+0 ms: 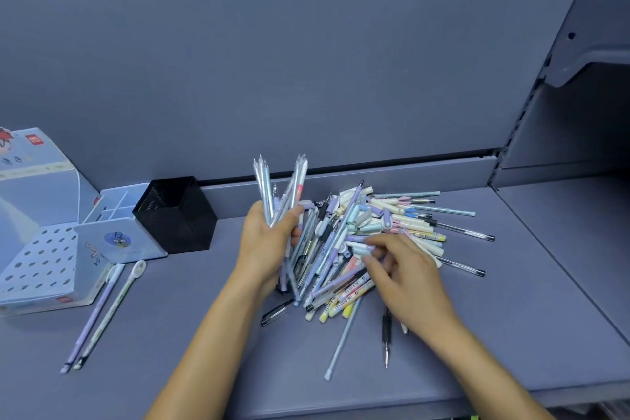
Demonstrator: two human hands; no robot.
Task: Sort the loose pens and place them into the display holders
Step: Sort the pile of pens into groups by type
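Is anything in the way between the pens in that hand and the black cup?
Nothing visible. The stretch of shelf between the bundle in the left hand and the black mesh cup has nothing on it. Two loose pens lie nearer the camera, off that path.

A grey-blue shelf (pixel 511 334) carries everything. A loose pile of pens (pixel 392 225) lies at its middle, spreading toward the back edge. At the left stands a perforated display box (pixel 41 262), with a pale blue compartment holder (pixel 119 232) just beside it and a black mesh holder (pixel 177 218) next along. Two long pens (pixel 93 312) lie side by side in front of the box. Near the pile's front lie a small black piece (pixel 276 312), a slim pale pen (pixel 342 341) and a black pen (pixel 386 331)
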